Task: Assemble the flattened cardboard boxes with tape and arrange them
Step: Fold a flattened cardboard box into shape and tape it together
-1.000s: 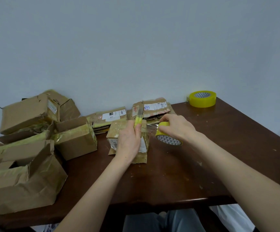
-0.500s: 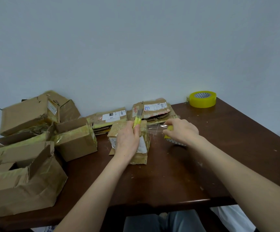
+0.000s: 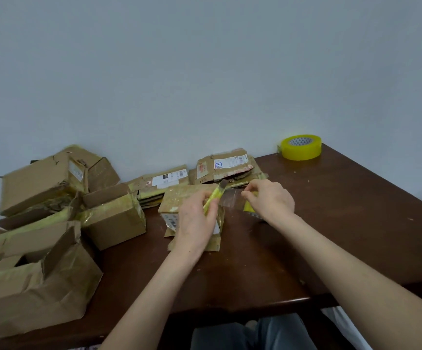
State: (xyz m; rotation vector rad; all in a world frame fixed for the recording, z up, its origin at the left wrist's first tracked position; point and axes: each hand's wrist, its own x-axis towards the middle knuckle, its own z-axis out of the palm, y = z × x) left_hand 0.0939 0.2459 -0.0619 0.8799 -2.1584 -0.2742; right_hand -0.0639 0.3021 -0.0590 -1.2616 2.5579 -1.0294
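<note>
1. Cardboard box (image 3: 187,198), a small one, sits on the brown table (image 3: 331,236) near the middle, right in front of the person.
2. The left hand (image 3: 197,224) lies on top of the box. Its fingers grip a yellow cutter (image 3: 212,199), and the dark tip points up and away.
3. The right hand (image 3: 271,202) is just beside the box, with its fingers curled round a tape roll (image 3: 249,207).
4. A strip of clear tape (image 3: 231,199) stretches from the roll towards the cutter.
5. Behind the hands, by the wall, lie two piles of flat boxes (image 3: 226,165) with white labels.
6. On the left stand the built boxes (image 3: 113,218), crowded close together. Some have flaps sticking up.
7. A second tape roll (image 3: 301,147), yellow, lies flat at the far right corner, well apart from the hands.
8. The left hand covers much of the small box.
9. The right hand hides most of its roll, so only a bit of yellow shows.
10. I cannot tell if the cutter's tip touches the tape.
11. The labels are too blurry to read.
12. The person's legs (image 3: 255,332) show under the table and are cut off at the bottom.
</note>
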